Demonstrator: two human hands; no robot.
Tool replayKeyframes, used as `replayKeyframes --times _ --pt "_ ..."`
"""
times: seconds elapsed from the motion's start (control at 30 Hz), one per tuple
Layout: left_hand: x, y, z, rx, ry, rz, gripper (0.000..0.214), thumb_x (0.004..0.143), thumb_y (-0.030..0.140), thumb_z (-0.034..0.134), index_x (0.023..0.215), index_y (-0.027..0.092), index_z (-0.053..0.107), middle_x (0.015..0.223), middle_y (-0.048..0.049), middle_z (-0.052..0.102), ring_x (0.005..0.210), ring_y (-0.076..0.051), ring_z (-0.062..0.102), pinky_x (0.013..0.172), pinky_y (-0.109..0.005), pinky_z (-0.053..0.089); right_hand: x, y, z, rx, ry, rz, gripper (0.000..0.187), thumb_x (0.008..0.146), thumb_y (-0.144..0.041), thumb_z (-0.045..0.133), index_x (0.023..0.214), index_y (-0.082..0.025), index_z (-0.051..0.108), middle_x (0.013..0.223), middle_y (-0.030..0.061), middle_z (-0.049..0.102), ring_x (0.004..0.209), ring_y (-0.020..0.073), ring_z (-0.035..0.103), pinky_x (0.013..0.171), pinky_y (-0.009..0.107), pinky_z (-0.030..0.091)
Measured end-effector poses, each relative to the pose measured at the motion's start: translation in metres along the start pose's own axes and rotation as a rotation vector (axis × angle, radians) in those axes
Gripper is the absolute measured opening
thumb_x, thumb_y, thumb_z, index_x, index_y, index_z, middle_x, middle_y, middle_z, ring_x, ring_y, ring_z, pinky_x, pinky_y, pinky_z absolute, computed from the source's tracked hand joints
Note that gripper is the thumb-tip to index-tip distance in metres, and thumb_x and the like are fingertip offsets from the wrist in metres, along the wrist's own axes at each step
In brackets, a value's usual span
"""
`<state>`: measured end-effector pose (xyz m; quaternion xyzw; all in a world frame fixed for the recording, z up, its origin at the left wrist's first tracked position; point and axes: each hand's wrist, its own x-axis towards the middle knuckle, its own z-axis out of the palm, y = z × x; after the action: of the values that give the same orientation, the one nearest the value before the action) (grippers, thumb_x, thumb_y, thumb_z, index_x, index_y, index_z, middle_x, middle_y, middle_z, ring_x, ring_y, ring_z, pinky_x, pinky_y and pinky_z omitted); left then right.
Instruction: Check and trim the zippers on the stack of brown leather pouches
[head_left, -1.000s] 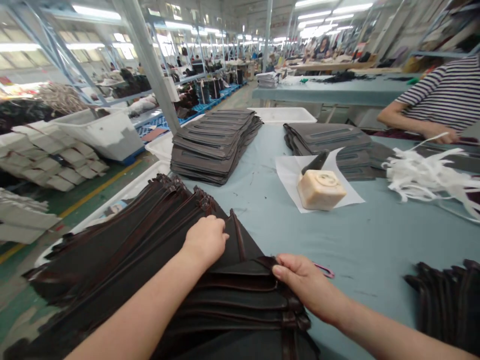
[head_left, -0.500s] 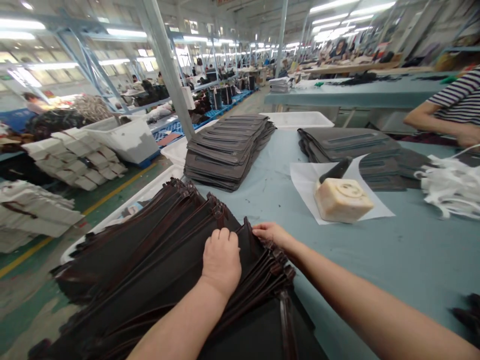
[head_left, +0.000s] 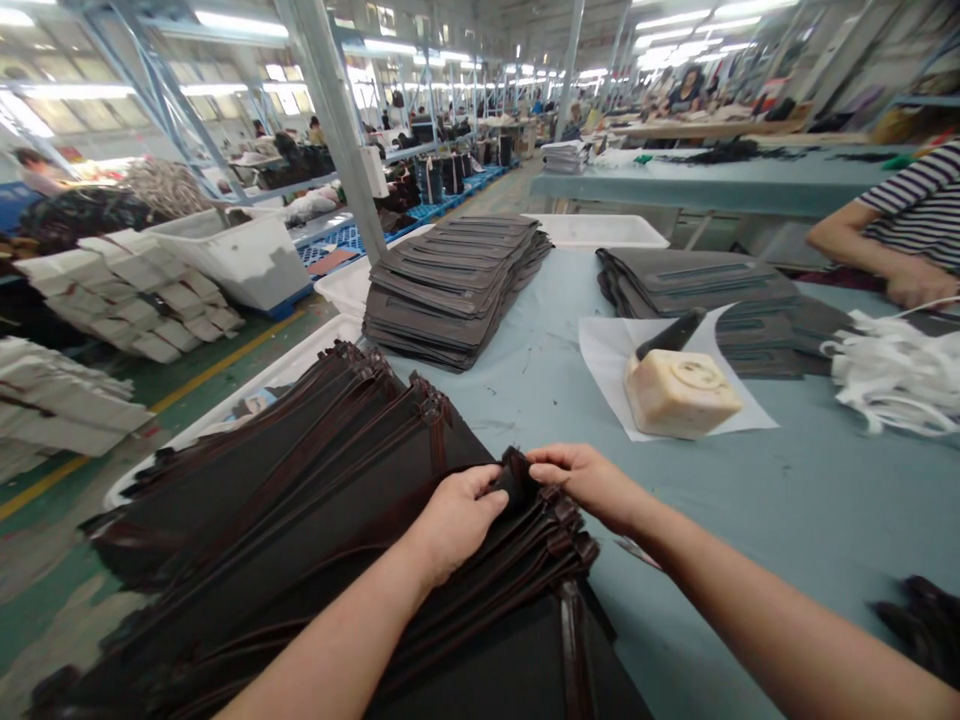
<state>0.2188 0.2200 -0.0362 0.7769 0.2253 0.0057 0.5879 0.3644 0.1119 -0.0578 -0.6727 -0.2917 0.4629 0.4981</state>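
Black fabric panels (head_left: 300, 480) edged with shiny dark brown trim lie overlapped in a fanned stack at the front left of the table. My left hand (head_left: 461, 520) pinches the edge of one panel near its upper corner, thumb and fingers closed on the cloth. Just right of it, my right hand (head_left: 589, 482) grips the trimmed corner of that same black fabric panel (head_left: 515, 470) between thumb and fingers. The corner is lifted slightly and bent, and the fingers partly cover it. More trimmed corners (head_left: 559, 520) bunch up below the hands.
A cream block-shaped object (head_left: 681, 392) with a dark handle rests on white paper (head_left: 606, 375). Grey panels form a left stack (head_left: 457, 290) and a right stack (head_left: 690, 285). White straps (head_left: 896, 370) lie near a co-worker's hand (head_left: 919, 280). White bins (head_left: 600, 230) border the blue-green table (head_left: 750, 540).
My left hand has turned from knuckles-up on the panel to a thumb-and-finger pinch near the corner. My right hand has shifted slightly right, still at the corner. The view has tilted slightly.
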Motion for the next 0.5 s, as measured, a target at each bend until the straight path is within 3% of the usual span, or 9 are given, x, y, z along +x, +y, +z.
replayKeyframes --times 0.07,0.17,0.33,0.5 --pt "-0.002 0.003 0.003 -0.004 -0.01 0.057 0.031 0.078 0.016 0.041 0.104 0.017 0.058 0.092 -0.0007 0.065 0.087 -0.014 0.058 0.08 -0.026 0.044 -0.005 -0.007 -0.002 0.144 -0.122 0.048 0.03 0.065 -0.041 0.061 0.072 -0.012 0.063 0.063 0.0007 0.061 0.058 0.0106 0.05 0.059 0.024 0.037" --pt "-0.004 0.005 0.008 0.094 0.017 0.112 0.029 0.077 0.016 0.042 0.099 0.018 0.06 0.093 -0.0007 0.065 0.087 -0.015 0.058 0.083 -0.027 0.043 -0.01 -0.02 0.001 0.14 -0.195 0.161 0.032 0.06 -0.041 0.067 0.063 -0.01 0.061 0.053 0.0001 0.057 0.048 0.0082 0.045 0.05 0.022 0.033" --pt "-0.012 0.003 0.018 0.262 0.088 0.155 0.032 0.077 0.016 0.043 0.105 0.021 0.056 0.103 -0.003 0.063 0.095 -0.016 0.056 0.087 -0.027 0.04 -0.018 -0.03 0.021 0.087 0.011 0.294 0.032 0.058 -0.042 0.067 0.055 -0.014 0.051 0.039 -0.0058 0.044 0.036 0.0058 0.036 0.037 0.02 0.023" --pt "-0.022 0.003 0.03 0.455 0.083 0.158 0.025 0.079 0.018 0.041 0.099 0.017 0.055 0.093 -0.0061 0.063 0.086 -0.019 0.058 0.079 -0.029 0.044 -0.023 -0.027 0.029 0.151 0.036 0.387 0.028 0.063 -0.038 0.062 0.054 -0.016 0.047 0.041 -0.0039 0.048 0.037 0.0084 0.042 0.039 0.021 0.028"
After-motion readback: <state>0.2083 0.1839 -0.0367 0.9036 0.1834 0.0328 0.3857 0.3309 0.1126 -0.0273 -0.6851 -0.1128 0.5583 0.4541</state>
